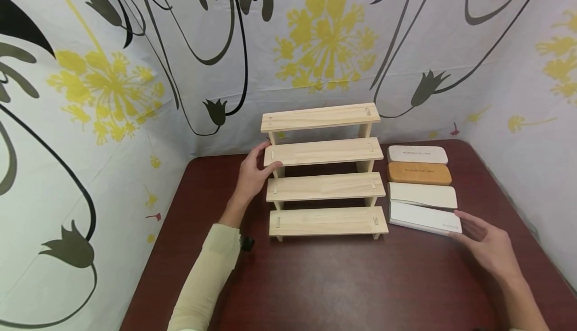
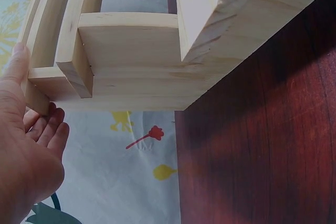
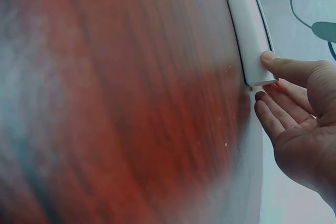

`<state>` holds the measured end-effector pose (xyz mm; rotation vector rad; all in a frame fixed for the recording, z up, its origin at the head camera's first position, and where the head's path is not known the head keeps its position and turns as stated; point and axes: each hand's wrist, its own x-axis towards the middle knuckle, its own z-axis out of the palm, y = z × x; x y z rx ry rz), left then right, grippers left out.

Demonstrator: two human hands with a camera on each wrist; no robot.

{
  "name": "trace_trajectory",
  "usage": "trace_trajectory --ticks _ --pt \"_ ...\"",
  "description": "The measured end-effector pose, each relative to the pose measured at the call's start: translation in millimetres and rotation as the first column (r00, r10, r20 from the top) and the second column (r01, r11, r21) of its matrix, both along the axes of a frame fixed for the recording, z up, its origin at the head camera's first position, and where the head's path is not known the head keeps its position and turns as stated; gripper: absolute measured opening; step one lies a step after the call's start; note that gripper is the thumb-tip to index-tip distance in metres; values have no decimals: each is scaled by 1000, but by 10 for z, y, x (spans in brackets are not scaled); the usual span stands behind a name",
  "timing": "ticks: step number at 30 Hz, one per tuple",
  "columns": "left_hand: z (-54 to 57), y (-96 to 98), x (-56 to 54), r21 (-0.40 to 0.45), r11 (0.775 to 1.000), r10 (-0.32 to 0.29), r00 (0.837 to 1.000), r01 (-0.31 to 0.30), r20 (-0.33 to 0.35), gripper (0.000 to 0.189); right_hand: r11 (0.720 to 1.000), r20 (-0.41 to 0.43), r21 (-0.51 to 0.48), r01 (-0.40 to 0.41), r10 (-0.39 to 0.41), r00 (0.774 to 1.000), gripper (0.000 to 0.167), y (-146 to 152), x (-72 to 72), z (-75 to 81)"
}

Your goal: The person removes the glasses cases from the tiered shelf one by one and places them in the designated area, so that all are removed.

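A light wooden stand (image 1: 326,187) with several stepped shelves is on the dark table. My left hand (image 1: 253,173) grips the left end of its second shelf from the top, thumb over the board and fingers around the edge; the left wrist view shows the hand (image 2: 31,140) at the shelf's end. To the right of the stand, my right hand (image 1: 489,251) holds the right end of the nearest white case (image 1: 423,217), a slim oblong one with small lettering. The right wrist view has the thumb (image 3: 289,69) on the case's top and fingers at its end.
Behind that case lie a cream case (image 1: 421,194), an orange-tan case (image 1: 419,173) and another white case (image 1: 416,154), lined up in a row. Floral-patterned cloth (image 1: 288,30) rises behind and on both sides of the reddish-brown table (image 1: 333,281).
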<state>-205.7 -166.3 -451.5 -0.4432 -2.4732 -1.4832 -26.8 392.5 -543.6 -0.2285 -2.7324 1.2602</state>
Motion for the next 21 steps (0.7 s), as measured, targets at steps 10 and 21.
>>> trace_trajectory --ticks 10,21 --pt "-3 7 3 20 1000 -6 1000 6 2 76 1000 -6 14 5 -4 1000 71 26 -16 8" --pt "-10 4 2 20 1000 -4 1000 4 13 76 1000 3 14 20 -20 1000 71 45 -35 3"
